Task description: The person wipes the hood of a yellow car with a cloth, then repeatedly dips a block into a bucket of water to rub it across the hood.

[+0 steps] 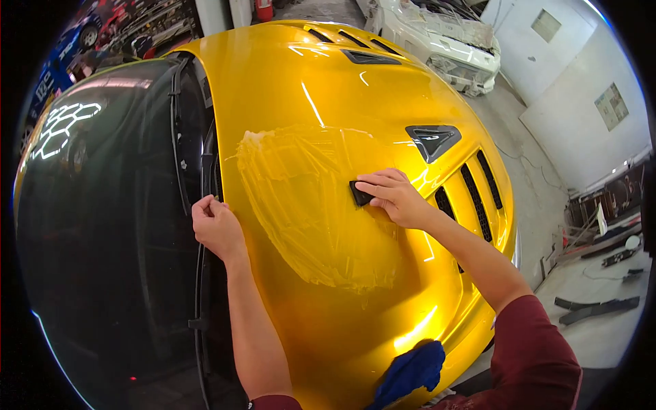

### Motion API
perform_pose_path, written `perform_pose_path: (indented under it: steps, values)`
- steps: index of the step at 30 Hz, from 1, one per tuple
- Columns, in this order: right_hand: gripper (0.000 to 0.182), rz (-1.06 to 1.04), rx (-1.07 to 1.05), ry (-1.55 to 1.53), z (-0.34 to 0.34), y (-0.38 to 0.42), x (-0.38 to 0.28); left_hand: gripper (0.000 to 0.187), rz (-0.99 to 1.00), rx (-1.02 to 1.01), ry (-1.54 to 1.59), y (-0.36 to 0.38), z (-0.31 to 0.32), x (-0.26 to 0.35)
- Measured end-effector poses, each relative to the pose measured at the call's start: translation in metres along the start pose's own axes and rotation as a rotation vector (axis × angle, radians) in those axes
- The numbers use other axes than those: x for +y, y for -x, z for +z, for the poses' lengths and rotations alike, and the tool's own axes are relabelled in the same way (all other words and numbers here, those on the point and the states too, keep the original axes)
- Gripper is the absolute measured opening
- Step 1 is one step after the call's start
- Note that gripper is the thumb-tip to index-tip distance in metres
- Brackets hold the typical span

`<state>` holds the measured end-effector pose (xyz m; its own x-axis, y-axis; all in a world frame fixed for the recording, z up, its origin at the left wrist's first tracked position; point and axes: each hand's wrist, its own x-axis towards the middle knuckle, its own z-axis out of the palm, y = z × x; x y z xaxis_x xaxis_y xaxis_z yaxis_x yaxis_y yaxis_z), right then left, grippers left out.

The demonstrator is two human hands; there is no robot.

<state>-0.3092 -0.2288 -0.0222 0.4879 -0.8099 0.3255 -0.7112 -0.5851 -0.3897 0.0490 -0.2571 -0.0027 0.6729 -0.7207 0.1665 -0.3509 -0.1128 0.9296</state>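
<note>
My right hand (400, 198) grips a small black applicator block (360, 193) and presses it against the glossy yellow car hood (273, 89). Around and left of the block spreads a hazy, streaked patch of smeared product (294, 198), with thicker whitish residue along its edges. My left hand (217, 225) is at the hood's rear edge, beside the windshield. Its fingertips are pinched together, and what they hold, if anything, is hidden. A crumpled dark blue cloth (413, 369) lies on the hood's near side.
The dark windshield (102, 239) and a wiper (179, 137) lie to the left. Black vents (475, 198) and a triangular scoop (434, 141) interrupt the hood. A whitish car (444, 41) stands beyond it. Black parts (601, 307) lie at right, and a red cylinder (264, 9) stands far back.
</note>
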Motion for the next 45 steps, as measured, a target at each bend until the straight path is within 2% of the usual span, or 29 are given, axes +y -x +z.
perform_pose_path:
  steps: [2, 4, 7, 13, 16, 19, 22, 25, 26, 28, 30, 33, 36, 39, 42, 45]
  values:
    - [0.039, -0.039, 0.016, -0.009, 0.005, -0.021, 0.013, 0.017, 0.019, 0.011, -0.008, 0.003, 0.001, 0.001]
    - [0.038, -0.083, 0.084, 0.005, 0.023, -0.078, 0.039, 0.017, 0.044, 0.021, -0.007, 0.000, 0.002, 0.001]
    - [0.039, -0.013, 0.121, -0.021, 0.036, -0.119, 0.039, 0.017, 0.065, 0.018, -0.001, 0.003, 0.000, 0.004]
    - [0.037, -0.048, 0.038, -0.028, 0.010, -0.021, -0.005, 0.015, 0.034, 0.027, -0.039, 0.005, 0.000, 0.007]
    - [0.037, -0.133, 0.064, -0.016, 0.024, -0.089, 0.025, 0.015, 0.044, 0.038, -0.037, 0.005, 0.001, 0.006]
    - [0.038, -0.108, 0.071, -0.048, 0.042, -0.160, 0.036, 0.015, 0.076, 0.034, -0.018, 0.005, 0.000, 0.005]
    - [0.041, -0.126, 0.103, 0.012, 0.041, -0.127, 0.022, 0.014, 0.058, 0.018, -0.005, 0.005, -0.001, 0.008]
    - [0.042, -0.102, -0.047, -0.030, 0.012, -0.064, -0.002, 0.014, 0.047, 0.044, 0.024, 0.006, 0.002, 0.002]
    - [0.043, -0.137, -0.058, -0.021, 0.011, -0.065, 0.006, 0.015, 0.064, 0.055, 0.012, 0.006, 0.004, 0.002]
    - [0.044, -0.215, -0.071, -0.009, 0.016, -0.083, 0.022, 0.015, 0.059, 0.057, 0.006, 0.006, 0.002, 0.005]
    - [0.041, -0.192, -0.029, -0.047, 0.032, -0.132, 0.030, 0.015, 0.017, 0.039, 0.026, 0.006, -0.002, 0.012]
    - [0.039, -0.170, 0.009, -0.051, 0.049, -0.180, 0.025, 0.015, 0.062, 0.054, 0.012, 0.004, 0.000, 0.002]
    - [0.041, -0.187, -0.019, -0.015, 0.040, -0.120, 0.008, 0.015, 0.047, 0.031, 0.016, 0.003, 0.001, 0.007]
    - [0.044, -0.162, -0.193, 0.004, 0.009, -0.065, -0.020, 0.015, 0.058, 0.058, 0.022, 0.005, 0.002, 0.004]
    - [0.045, -0.260, -0.166, 0.000, 0.028, -0.112, 0.015, 0.015, 0.047, 0.055, 0.055, 0.005, 0.000, 0.008]
    - [0.040, -0.256, -0.051, -0.044, 0.062, -0.202, 0.012, 0.015, 0.065, 0.051, 0.035, 0.004, 0.000, 0.006]
